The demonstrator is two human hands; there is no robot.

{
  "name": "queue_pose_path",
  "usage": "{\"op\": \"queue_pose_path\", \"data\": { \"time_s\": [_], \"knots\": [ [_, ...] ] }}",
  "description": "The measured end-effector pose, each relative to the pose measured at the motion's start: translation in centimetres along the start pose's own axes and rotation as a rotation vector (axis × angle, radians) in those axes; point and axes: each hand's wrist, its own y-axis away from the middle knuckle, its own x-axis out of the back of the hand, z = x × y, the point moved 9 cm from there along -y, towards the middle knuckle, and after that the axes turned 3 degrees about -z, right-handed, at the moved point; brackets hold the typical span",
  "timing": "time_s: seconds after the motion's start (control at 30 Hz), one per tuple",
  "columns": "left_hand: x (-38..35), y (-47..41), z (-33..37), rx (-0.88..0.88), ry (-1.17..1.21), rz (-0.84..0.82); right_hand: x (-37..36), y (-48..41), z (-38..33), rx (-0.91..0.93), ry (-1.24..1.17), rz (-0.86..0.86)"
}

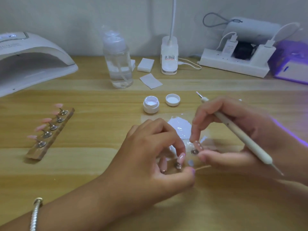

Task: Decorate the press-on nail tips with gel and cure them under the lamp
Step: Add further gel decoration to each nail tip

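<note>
Left hand (150,155) at nail tip (181,156), right hand (233,130) with pen (241,135), stand (50,130) well apart.

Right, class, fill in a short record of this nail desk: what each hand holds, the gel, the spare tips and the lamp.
left hand: fingers pinch a pink nail tip on its metal stand
right hand: holds the dotting pen, fingers pinch a dotted nail tip
gel jar: open, lid lying beside it
white gel: spread on a clear sheet between the hands and the jar
holder strip: five pink tips on stands, left of the hands
curing lamp: far left of the desk
</note>
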Motion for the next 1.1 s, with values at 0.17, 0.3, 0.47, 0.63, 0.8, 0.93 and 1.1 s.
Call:
{"op": "queue_pose_path", "data": {
  "time_s": [0.17, 0.3, 0.47, 0.63, 0.8, 0.93, 1.1],
  "knots": [
    [0.0, 0.0, -0.3, -0.011, -0.066, 0.011, -1.2, 0.8, 1.2, -0.076, -0.124, -0.047],
    [0.3, 0.1, -0.3, -0.017, -0.093, 0.028, -1.6, 0.9, 1.5, -0.088, -0.072, -0.086],
    [0.3, 0.1, -0.3, -0.015, -0.077, 0.028, -1.5, 1.1, 1.5, -0.089, -0.04, -0.077],
    [0.6, 0.2, -0.3, -0.018, -0.091, 0.037, -1.5, 0.9, 1.4, -0.06, 0.056, -0.062],
    [0.8, 0.5, 0.4, -0.099, -0.173, 0.062, -1.1, 0.9, 1.5, -0.056, 0.017, -0.078],
    [1.0, 0.8, 1.6, -0.208, -0.265, 0.13, 0.8, -0.1, 2.7, -0.132, -0.093, 0.077],
    [2.7, 1.2, 1.5, -0.159, -0.018, 0.248, 1.9, -2.6, 5.1, -0.299, 0.045, 0.178]
  ]
}}
